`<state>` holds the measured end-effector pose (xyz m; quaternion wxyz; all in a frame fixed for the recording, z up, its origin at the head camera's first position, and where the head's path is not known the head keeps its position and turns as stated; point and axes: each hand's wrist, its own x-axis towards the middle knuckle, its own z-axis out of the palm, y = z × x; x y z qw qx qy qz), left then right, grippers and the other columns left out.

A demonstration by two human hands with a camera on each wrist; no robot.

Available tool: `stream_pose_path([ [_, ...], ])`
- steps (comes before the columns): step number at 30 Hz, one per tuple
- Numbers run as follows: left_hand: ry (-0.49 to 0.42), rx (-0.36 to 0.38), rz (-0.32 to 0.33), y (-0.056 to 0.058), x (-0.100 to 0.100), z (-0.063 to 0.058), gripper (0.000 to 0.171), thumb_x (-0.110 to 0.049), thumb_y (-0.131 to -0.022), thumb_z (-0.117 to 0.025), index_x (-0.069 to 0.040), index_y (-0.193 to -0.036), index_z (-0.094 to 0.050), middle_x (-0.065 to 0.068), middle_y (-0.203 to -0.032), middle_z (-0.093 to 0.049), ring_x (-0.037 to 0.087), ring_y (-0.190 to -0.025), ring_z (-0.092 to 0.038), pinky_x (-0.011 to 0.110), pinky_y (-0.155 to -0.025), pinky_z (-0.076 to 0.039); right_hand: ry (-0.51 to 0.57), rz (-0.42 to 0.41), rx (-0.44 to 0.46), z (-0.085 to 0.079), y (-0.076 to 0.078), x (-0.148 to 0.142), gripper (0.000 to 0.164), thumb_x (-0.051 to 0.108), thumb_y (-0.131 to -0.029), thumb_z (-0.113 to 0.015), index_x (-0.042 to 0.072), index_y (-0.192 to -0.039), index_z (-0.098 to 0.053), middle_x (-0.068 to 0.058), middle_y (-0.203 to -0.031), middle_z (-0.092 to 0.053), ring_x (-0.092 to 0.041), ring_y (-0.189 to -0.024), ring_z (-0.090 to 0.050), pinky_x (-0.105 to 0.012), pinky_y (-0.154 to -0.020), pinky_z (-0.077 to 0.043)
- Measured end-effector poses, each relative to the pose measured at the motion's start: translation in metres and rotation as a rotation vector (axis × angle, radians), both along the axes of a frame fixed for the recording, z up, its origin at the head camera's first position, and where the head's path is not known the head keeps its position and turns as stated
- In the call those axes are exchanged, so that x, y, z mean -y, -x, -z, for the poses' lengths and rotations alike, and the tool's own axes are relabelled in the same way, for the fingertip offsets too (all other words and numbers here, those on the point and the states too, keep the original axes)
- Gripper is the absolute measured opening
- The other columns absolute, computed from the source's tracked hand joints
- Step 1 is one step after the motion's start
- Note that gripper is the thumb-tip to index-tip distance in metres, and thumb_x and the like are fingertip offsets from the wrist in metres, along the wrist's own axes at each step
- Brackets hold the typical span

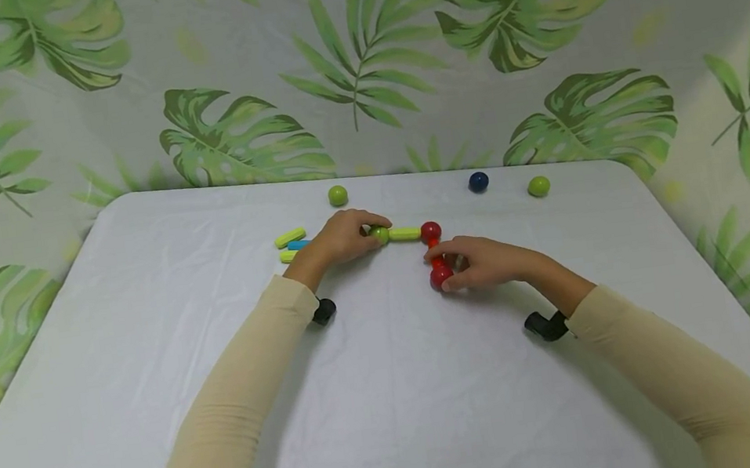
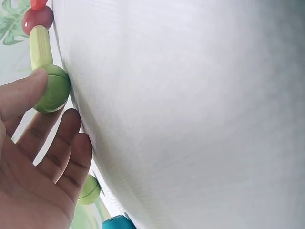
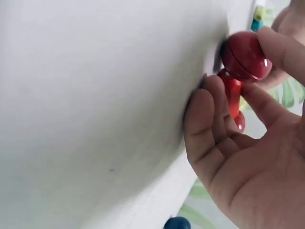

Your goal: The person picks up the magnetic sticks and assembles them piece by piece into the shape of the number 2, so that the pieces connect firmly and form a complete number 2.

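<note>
A joined piece of balls and rods lies on the table in an L shape. My left hand pinches the green ball at its left end; in the left wrist view the thumb lies against that ball. From it a yellow-green rod runs right to a red ball. A red rod comes toward me from there, ending in a second red ball. My right hand grips this nearer end, its thumb on the nearer red ball and a finger along the red rod.
Beside my left wrist lie two yellow-green rods and a blue rod. Along the far edge of the white-covered table are a green ball, a dark blue ball and another green ball. A leaf-patterned cloth hangs behind.
</note>
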<state>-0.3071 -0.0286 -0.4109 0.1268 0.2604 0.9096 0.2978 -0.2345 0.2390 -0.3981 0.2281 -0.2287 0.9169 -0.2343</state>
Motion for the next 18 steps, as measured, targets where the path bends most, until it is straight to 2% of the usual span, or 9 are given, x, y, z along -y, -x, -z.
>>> stream_pose_path([
  [6,0.006,-0.012,0.007,-0.0008,-0.0005,0.0002,0.037,-0.016,-0.093,-0.063,-0.02,-0.13,-0.067,0.006,-0.132,-0.065,0.021,-0.099,-0.056,0.037,-0.093,-0.048,0.026,0.01,0.0,0.0005,0.0031,0.0032,0.049,0.025,-0.089,-0.072,0.015,-0.134,-0.056,-0.012,-0.124,-0.058,-0.027,-0.107,-0.057,-0.039,-0.093,-0.052],
  [13,0.003,-0.014,0.0,0.0,-0.0001,0.0006,0.037,-0.016,-0.093,-0.064,-0.021,-0.13,-0.067,0.006,-0.132,-0.065,0.02,-0.097,-0.058,0.036,-0.091,-0.049,0.1,0.032,-0.043,0.0047,0.0021,0.0045,0.049,0.021,-0.086,-0.074,0.012,-0.13,-0.055,-0.009,-0.11,-0.06,-0.024,-0.098,-0.055,-0.032,-0.083,-0.05],
  [18,0.009,-0.009,-0.001,0.0012,0.0005,0.0015,0.038,-0.017,-0.093,-0.064,-0.022,-0.131,-0.066,0.005,-0.134,-0.064,0.02,-0.101,-0.058,0.037,-0.094,-0.049,0.117,0.039,-0.058,0.0083,0.0018,0.0031,0.049,0.02,-0.086,-0.074,0.012,-0.13,-0.055,-0.009,-0.109,-0.059,-0.023,-0.097,-0.055,-0.03,-0.082,-0.049],
])
